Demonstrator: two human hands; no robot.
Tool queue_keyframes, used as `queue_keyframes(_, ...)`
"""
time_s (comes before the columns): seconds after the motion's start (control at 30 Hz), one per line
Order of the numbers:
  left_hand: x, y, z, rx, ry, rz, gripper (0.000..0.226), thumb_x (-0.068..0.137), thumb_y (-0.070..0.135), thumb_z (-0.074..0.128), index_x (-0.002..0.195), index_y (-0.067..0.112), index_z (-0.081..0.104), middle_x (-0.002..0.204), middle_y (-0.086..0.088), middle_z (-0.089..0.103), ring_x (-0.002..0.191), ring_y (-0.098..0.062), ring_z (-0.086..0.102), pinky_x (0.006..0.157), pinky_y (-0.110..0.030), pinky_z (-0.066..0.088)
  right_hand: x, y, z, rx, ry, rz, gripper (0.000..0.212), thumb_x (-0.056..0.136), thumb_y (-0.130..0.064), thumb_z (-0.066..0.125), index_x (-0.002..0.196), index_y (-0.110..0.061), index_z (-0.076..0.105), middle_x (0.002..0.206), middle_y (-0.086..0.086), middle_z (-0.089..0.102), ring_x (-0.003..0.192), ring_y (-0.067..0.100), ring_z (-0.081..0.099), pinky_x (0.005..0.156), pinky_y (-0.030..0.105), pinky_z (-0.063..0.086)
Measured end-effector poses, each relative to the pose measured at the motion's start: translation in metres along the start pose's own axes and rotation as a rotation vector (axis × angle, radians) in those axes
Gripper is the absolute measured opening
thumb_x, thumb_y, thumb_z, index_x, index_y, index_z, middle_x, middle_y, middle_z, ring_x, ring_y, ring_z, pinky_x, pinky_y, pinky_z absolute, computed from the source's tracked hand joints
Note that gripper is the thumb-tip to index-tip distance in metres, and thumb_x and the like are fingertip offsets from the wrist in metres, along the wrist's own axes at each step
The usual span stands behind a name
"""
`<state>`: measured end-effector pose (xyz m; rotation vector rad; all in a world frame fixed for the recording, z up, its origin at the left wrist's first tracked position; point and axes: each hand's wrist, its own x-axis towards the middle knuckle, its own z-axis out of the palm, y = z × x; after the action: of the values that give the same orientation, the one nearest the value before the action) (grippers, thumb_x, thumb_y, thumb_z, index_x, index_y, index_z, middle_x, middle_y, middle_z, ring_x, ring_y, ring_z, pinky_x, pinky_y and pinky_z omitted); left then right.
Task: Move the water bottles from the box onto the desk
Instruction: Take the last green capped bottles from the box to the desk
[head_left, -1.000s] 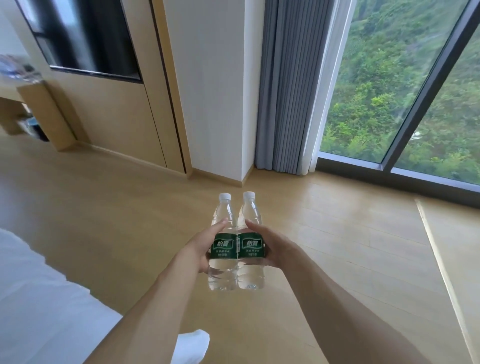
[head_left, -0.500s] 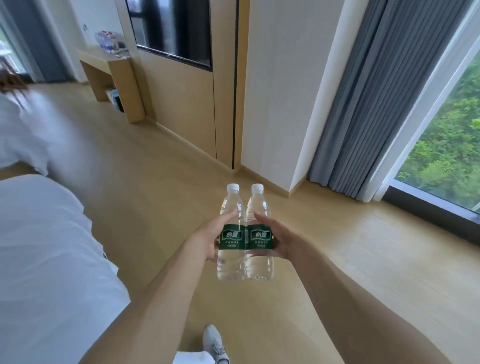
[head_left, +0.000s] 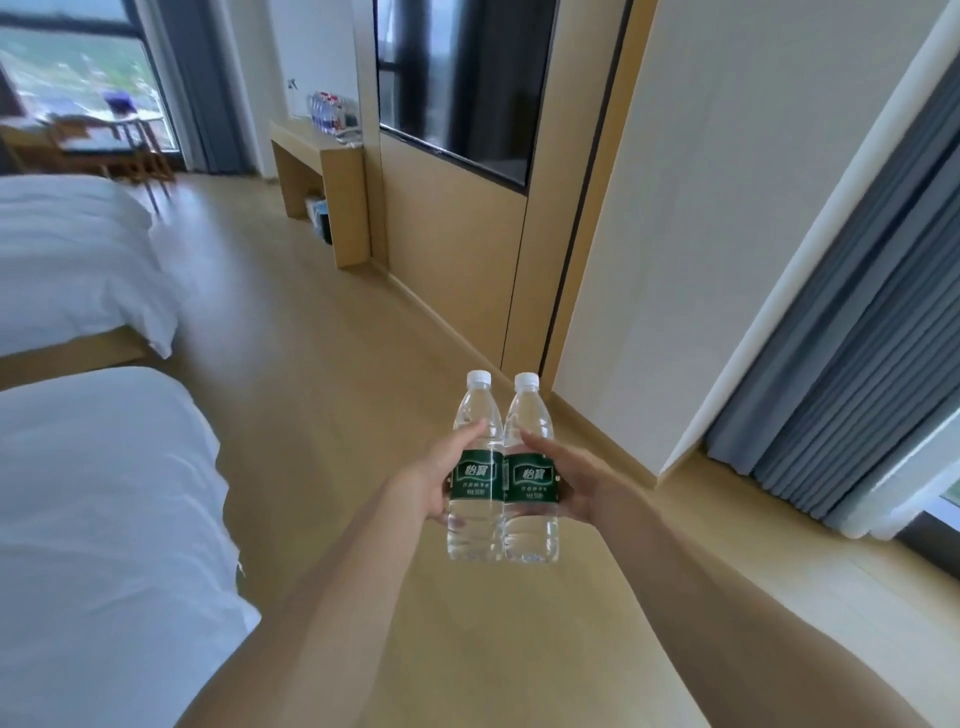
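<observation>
Clear plastic, green labels, white caps: two water bottles, left bottle (head_left: 475, 467) and right bottle (head_left: 531, 470), are held upright and touching side by side, out in front at about mid-body, over bare wood floor (head_left: 322, 374). The left hand (head_left: 431, 480) wraps the outer side of the left one, thumb lying across its shoulder; the right hand (head_left: 576, 486) does the same on the right one, thumb up near the neck. Both hands grip, fingers curled round the backs (fingertips mostly hidden behind the labels). Pressing the pair together probably steadies them as one bundle for carrying, so neither swings or slips while walking.

Both look full or nearly so, water to the shoulder, caps on. No box in view, so can't tell what's left in it.

The desk (head_left: 317, 156) stands well ahead against the wall, far left of the dark wall panel (head_left: 457, 88). A cluster of bottles on desk (head_left: 327, 111) already sits on top, too blurred to count. Two beds w/ white bedding (head_left: 93, 467) line the left side; grey curtain (head_left: 852, 364) to the right.

Judgement: carry step, mid-task; the pair still has the length of the room to go before set-down.
</observation>
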<state>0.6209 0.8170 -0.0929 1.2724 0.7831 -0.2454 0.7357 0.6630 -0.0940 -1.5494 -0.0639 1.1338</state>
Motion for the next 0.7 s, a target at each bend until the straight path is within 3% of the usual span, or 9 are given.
queue_keyframes(0.13,0.019,0.038,-0.042,-0.053,0.031,0.021,0.074,0.079,0.078,0.061,0.121,0.018,0.068,0.11,-0.012,0.076,0.103,-0.034,0.072,0.102,-0.056,0.046,0.046,-0.044,0.028,-0.046,-0.043,-0.002,0.063,0.088,-0.045,0.073,0.133,-0.004,0.057,0.123,0.022,0.07,0.115,0.038,0.067,0.102,0.06,0.05)
queue_keyframes(0.3,0.047,0.073,-0.095,-0.114,0.14,0.081,0.067,0.079,0.069,0.068,0.122,0.017,0.066,0.111,-0.012,0.076,0.098,-0.034,0.074,0.094,-0.059,0.05,0.103,-0.087,0.064,-0.121,-0.121,-0.021,0.06,0.089,-0.045,0.071,0.133,-0.005,0.059,0.121,0.019,0.071,0.114,0.035,0.068,0.1,0.053,0.053)
queue_keyframes(0.47,0.085,0.103,-0.146,-0.219,0.209,0.131,0.061,0.081,0.061,0.072,0.121,0.015,0.065,0.104,-0.014,0.077,0.09,-0.033,0.076,0.062,-0.046,0.061,0.174,-0.125,0.094,-0.155,-0.244,-0.013,0.058,0.091,-0.044,0.068,0.133,-0.005,0.061,0.121,0.02,0.071,0.098,0.031,0.072,0.07,0.04,0.06)
queue_keyframes(0.53,0.1,0.117,-0.161,-0.249,0.225,0.157,0.059,0.083,0.059,0.072,0.121,0.013,0.065,0.105,-0.015,0.077,0.089,-0.032,0.076,0.058,-0.044,0.06,0.203,-0.142,0.103,-0.165,-0.292,-0.032,0.057,0.092,-0.044,0.067,0.133,-0.005,0.061,0.121,0.019,0.071,0.094,0.029,0.072,0.068,0.038,0.058)
queue_keyframes(0.63,0.135,0.146,-0.187,-0.299,0.283,0.169,0.058,0.088,0.055,0.069,0.125,0.011,0.062,0.102,-0.016,0.076,0.083,-0.032,0.076,0.058,-0.041,0.06,0.254,-0.176,0.116,-0.19,-0.364,-0.041,0.058,0.095,-0.046,0.063,0.135,-0.005,0.06,0.116,0.018,0.071,0.093,0.028,0.071,0.071,0.038,0.056)
queue_keyframes(0.7,0.157,0.169,-0.201,-0.32,0.321,0.15,0.06,0.088,0.057,0.068,0.126,0.011,0.061,0.109,-0.018,0.074,0.092,-0.035,0.075,0.069,-0.047,0.061,0.284,-0.2,0.123,-0.194,-0.409,-0.028,0.057,0.097,-0.047,0.06,0.136,-0.005,0.059,0.112,0.016,0.072,0.089,0.027,0.072,0.068,0.036,0.057)
